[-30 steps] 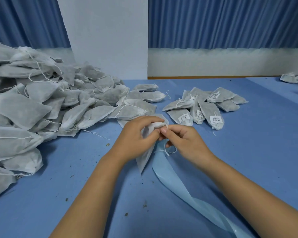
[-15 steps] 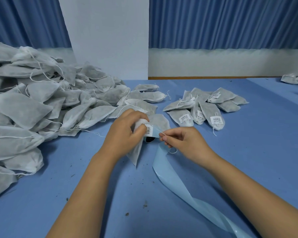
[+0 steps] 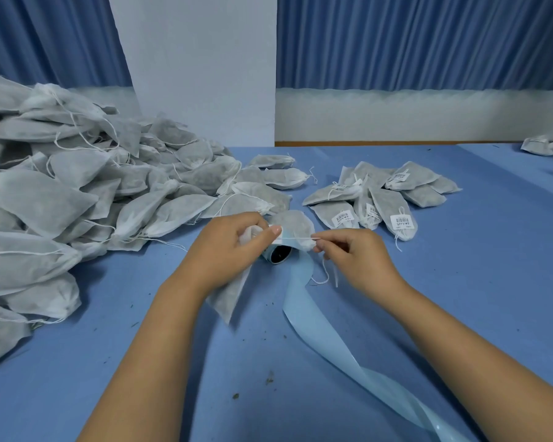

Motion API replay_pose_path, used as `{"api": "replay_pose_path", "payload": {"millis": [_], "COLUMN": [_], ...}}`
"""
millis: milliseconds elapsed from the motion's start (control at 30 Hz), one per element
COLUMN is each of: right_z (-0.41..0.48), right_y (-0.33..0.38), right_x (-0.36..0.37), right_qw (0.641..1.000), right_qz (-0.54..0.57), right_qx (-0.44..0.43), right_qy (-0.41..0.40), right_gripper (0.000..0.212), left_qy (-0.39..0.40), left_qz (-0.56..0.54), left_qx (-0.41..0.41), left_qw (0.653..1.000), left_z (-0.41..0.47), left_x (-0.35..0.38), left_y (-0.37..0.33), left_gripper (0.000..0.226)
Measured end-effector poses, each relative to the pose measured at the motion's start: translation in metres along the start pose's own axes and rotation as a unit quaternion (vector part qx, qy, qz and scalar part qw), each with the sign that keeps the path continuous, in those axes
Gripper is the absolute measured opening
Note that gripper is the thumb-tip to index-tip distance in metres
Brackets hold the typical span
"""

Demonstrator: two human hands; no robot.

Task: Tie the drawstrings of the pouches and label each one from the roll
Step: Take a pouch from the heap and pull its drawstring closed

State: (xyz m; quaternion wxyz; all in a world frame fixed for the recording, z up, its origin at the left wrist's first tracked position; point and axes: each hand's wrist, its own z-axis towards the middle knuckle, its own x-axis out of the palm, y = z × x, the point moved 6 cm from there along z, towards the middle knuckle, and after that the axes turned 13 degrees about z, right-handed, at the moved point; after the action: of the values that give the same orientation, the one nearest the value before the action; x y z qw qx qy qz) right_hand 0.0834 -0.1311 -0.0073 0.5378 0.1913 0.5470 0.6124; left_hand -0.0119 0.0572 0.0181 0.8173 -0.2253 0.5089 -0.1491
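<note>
Head view: grips the gathered neck of a pouch (image 3: 230,295) in the left hand (image 3: 224,250), fingers curled round it, thumb pressed on top. Pinches the drawstring (image 3: 296,239) between thumb and forefinger of the right hand (image 3: 355,260), other fingers loosely curled. Holds the string taut from left fingertips to right. Lets the pouch body hang below the left fingers, toward the blue table (image 3: 476,282). Has the label roll (image 3: 278,254) lying just under the string, between both sets of fingertips, its pale blue strip (image 3: 316,330) trailing from beneath the right fingers. Shows a heap of unlabelled pouches (image 3: 77,193) left of the left fingers, labelled pouches (image 3: 380,202) beyond the right fingers.
</note>
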Motion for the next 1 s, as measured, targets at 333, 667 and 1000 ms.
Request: {"api": "replay_pose_path", "payload": {"millis": [333, 667, 1000], "right_z": [0.002, -0.016, -0.018], "right_y": [0.01, 0.028, 0.042], "right_x": [-0.012, 0.016, -0.001], "right_qw": [0.992, 0.979, 0.963], "right_qz": [0.108, -0.051, -0.029], "right_qx": [-0.02, -0.187, -0.264], "right_qy": [-0.065, 0.069, -0.044], "right_gripper": [0.014, 0.014, 0.016], "left_qy": [0.203, 0.047, 0.146], "left_qz": [-0.162, -0.382, -0.123], "left_qx": [-0.005, -0.093, -0.006], "left_qw": [0.966, 0.918, 0.982], "left_z": [-0.008, -0.001, -0.006], "left_x": [0.014, -0.001, 0.013], "left_y": [-0.019, -0.018, -0.031], "left_gripper": [0.018, 0.015, 0.019]}}
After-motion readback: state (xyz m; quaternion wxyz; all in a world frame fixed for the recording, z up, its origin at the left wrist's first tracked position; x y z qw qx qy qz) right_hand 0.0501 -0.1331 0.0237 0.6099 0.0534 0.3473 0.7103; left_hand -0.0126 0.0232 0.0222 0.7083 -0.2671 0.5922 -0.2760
